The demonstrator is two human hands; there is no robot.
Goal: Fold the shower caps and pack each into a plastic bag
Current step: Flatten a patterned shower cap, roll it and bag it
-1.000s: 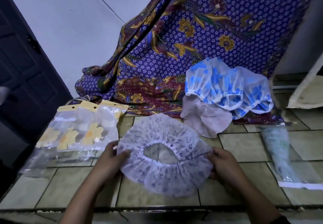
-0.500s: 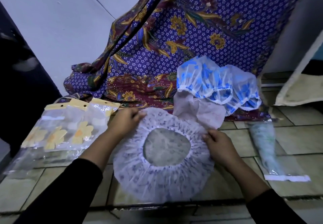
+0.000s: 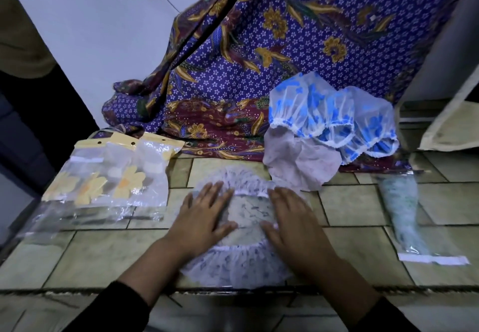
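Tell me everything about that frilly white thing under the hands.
A shower cap of thin translucent white plastic with small bluish print. A gathered elastic band rings its opening, which faces up; a ruffled frill surrounds it. It lies spread flat on the tiled surface near the front edge. The left hand and right hand press flat on its sides.

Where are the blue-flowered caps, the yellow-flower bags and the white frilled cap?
blue-flowered caps (image 3: 311,103), head view, puffed top.
yellow-flower bags (image 3: 129,182), head view, printed flower.
white frilled cap (image 3: 241,264), head view, near frill.

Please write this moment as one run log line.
left hand: flat on white shower cap | right hand: flat on same cap | cap: unfolded on tiled surface
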